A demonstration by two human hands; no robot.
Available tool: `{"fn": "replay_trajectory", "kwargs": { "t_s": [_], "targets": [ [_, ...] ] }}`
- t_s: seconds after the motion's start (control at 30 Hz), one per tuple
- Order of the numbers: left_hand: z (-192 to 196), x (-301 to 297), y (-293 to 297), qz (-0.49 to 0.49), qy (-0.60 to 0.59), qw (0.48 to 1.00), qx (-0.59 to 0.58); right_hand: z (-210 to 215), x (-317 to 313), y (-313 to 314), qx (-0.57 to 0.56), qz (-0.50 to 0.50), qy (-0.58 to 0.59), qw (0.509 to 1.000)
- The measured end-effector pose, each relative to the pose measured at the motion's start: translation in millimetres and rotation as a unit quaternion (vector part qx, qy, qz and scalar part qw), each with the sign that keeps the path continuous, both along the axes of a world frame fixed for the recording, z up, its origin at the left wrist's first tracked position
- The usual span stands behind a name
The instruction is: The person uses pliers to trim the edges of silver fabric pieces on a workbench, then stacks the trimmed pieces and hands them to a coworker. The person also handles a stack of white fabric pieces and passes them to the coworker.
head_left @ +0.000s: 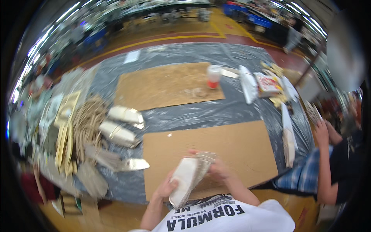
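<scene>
A thick stack of pale insoles (187,179) is held between my hands, tilted above the near cardboard sheet (239,143). My left hand (167,188) grips the lower left end, thumb lying on the top face. At the upper right end, my right hand (218,170) closes around the stack's edge, its fingers partly hidden and blurred. The layered edges fan slightly toward the right hand. Left of the sheet lie more bundles of insoles (119,133), and a loose bundle (104,156) touches the sheet's left side.
Brown cords (91,120) and yellow strips (63,145) cover the table's left part. A second cardboard sheet (162,85) holds a white-and-red container (213,77). White packets (248,84) and a printed box (267,85) lie at right. A co-worker's hand (321,133) holds thin pieces nearby.
</scene>
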State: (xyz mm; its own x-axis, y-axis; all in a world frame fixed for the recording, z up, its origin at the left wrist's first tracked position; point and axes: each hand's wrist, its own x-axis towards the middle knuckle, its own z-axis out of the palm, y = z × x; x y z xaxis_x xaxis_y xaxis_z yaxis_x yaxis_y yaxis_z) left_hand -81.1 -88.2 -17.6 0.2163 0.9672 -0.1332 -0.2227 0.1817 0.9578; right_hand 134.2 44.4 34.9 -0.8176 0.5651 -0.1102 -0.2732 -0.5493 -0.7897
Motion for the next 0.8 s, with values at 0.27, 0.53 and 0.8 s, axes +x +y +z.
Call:
{"fn": "replay_trajectory", "kwargs": {
  "t_s": [0.27,0.53,0.8],
  "targets": [
    [73.4,42.9,27.5,-0.099,0.396,0.91,-0.069,67.9,35.3,11.3,0.451,0.059,-0.065,0.888],
    [36.2,50.3,34.4,0.13,0.304,0.937,0.112,73.3,18.5,-11.0,0.623,-0.068,-0.152,0.764],
    [32.7,63.6,18.4,0.091,0.209,0.973,0.044,-28.2,34.3,-55.0,0.224,-0.187,-0.193,0.937]
  ]
}}
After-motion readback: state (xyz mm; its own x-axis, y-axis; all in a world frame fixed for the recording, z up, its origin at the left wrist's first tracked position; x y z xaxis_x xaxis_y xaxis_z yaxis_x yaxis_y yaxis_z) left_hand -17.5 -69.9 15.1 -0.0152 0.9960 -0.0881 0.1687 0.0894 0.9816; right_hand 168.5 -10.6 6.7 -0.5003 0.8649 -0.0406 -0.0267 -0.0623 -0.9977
